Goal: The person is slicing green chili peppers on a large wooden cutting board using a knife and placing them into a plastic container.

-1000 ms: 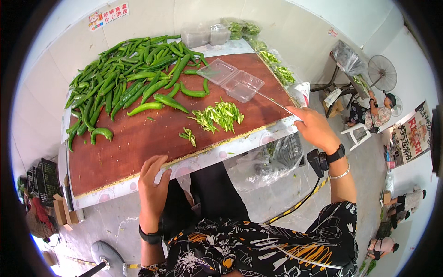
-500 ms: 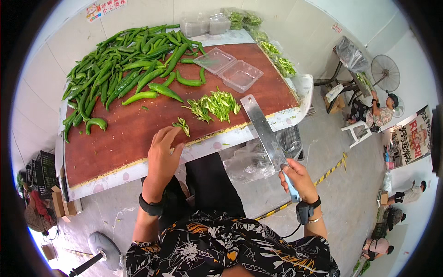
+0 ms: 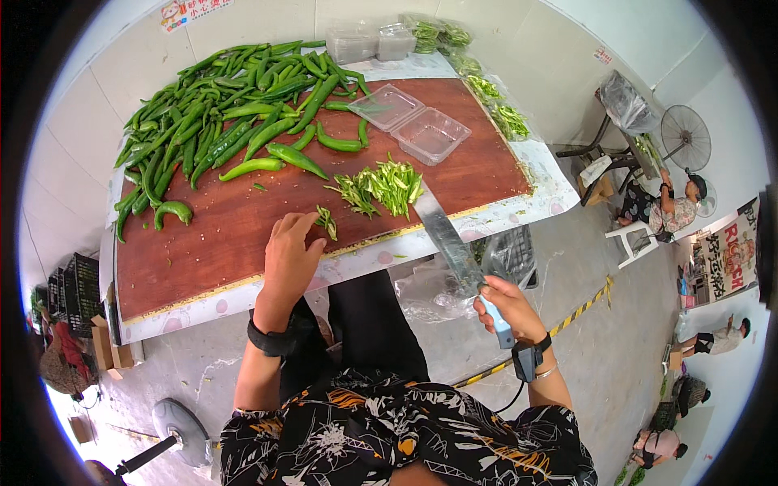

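We find the left hand (image 3: 290, 255) loosely curved, gripping nothing visible, at the near edge of the red-brown board (image 3: 211, 267); we cannot confirm its contact with the small pepper bundle (image 3: 326, 223) on its right. Farther right, the knife (image 3: 450, 243) points, long axis diagonal, forward-left from the right hand (image 3: 509, 309), which wraps around and partly hides the blue handle (image 3: 496, 322). Grey floor (image 3: 567, 267) extends rightward beyond.

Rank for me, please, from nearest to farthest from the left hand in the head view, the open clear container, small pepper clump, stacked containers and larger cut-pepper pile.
From the left hand:
1. Small pepper clump, close on its right.
2. Larger cut-pepper pile, farther right.
3. Open clear container, right, beyond the pile.
4. Stacked containers, at the back.
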Motion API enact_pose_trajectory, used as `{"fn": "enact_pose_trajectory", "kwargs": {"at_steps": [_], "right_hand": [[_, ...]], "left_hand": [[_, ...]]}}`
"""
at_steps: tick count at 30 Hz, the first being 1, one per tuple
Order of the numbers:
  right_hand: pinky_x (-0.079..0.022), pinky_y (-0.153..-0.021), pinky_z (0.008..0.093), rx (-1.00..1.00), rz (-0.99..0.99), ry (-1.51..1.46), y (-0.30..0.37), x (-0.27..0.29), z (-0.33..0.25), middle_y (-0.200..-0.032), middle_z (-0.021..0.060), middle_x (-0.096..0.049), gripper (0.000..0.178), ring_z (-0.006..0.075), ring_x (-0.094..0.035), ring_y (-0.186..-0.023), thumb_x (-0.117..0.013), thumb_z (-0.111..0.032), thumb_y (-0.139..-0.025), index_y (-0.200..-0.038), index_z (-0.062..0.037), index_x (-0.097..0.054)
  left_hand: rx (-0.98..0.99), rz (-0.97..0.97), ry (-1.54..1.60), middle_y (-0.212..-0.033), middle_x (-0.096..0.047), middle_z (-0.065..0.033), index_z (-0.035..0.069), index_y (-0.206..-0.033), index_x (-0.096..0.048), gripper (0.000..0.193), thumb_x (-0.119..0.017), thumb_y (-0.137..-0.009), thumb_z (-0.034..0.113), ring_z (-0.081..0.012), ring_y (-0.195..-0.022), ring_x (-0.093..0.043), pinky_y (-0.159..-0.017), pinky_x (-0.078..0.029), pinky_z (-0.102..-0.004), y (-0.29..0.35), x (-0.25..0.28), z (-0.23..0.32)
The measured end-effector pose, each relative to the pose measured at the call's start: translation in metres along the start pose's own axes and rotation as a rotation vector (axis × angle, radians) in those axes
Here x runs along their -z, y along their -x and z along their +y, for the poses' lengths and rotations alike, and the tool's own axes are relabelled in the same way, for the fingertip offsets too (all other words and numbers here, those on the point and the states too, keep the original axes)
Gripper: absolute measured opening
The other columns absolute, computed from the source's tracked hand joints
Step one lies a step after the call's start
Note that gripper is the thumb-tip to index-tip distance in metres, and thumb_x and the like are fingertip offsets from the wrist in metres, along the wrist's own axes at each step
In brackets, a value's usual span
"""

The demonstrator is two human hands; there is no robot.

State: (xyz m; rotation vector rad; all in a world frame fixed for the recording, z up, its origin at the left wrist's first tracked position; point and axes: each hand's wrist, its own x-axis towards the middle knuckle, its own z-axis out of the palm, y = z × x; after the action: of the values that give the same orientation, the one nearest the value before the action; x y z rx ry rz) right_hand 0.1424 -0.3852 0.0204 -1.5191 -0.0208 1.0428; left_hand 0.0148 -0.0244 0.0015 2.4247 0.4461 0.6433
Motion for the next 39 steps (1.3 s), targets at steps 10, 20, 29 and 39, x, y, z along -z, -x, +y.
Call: {"fn": "enact_pose_trajectory", "kwargs": {"at_steps": [10, 20, 29, 39], "right_hand": [[-0.041, -0.045, 0.0242, 0.004, -0.127, -0.015, -0.030, -0.020, -0.008, -0.077, 0.0051, -0.057, 0.037, 0.0100, -0.052, -0.056, -0.052, -0.019, -0.100, -0.130, -0.0018, -0.041], [-0.039, -0.043, 0.0250, 0.047, -0.187, -0.112, -0.034, -0.027, -0.002, -0.074, 0.0057, -0.053, 0.025, 0.0106, -0.048, -0.055, -0.052, -0.019, -0.099, -0.118, -0.0046, -0.046], [-0.038, -0.043, 0.0249, 0.050, -0.194, -0.185, -0.028, -0.035, -0.012, -0.075, 0.0059, -0.053, 0.022, 0.0107, -0.048, -0.054, -0.052, -0.022, -0.099, -0.114, -0.0063, -0.047], [-0.038, -0.043, 0.0249, 0.113, -0.255, -0.329, -0.041, -0.036, -0.027, -0.076, 0.0049, -0.051, 0.024, 0.0102, -0.045, -0.054, -0.050, -0.024, -0.100, -0.118, -0.0076, -0.048]], "left_hand": [[-0.009, -0.002, -0.025, -0.108, -0.062, -0.0129, 0.004, -0.112, -0.064, 0.038, -0.069, -0.074, 0.006, -0.0335, -0.104, -0.056, -0.091, -0.047, -0.0407, -0.005, -0.006, -0.001], [-0.046, 0.035, -0.058, -0.108, -0.063, -0.0117, 0.004, -0.111, -0.065, 0.038, -0.069, -0.073, 0.007, -0.0321, -0.103, -0.058, -0.090, -0.047, -0.0405, -0.003, -0.007, -0.005], [-0.032, 0.022, -0.054, -0.111, -0.064, -0.0133, 0.005, -0.112, -0.065, 0.038, -0.069, -0.075, 0.010, -0.0342, -0.105, -0.057, -0.093, -0.045, -0.0414, -0.002, -0.005, -0.001], [-0.057, 0.037, -0.079, -0.111, -0.064, -0.0095, 0.007, -0.113, -0.065, 0.038, -0.070, -0.075, 0.010, -0.0304, -0.103, -0.058, -0.089, -0.045, -0.0396, 0.001, -0.007, -0.004]]}}
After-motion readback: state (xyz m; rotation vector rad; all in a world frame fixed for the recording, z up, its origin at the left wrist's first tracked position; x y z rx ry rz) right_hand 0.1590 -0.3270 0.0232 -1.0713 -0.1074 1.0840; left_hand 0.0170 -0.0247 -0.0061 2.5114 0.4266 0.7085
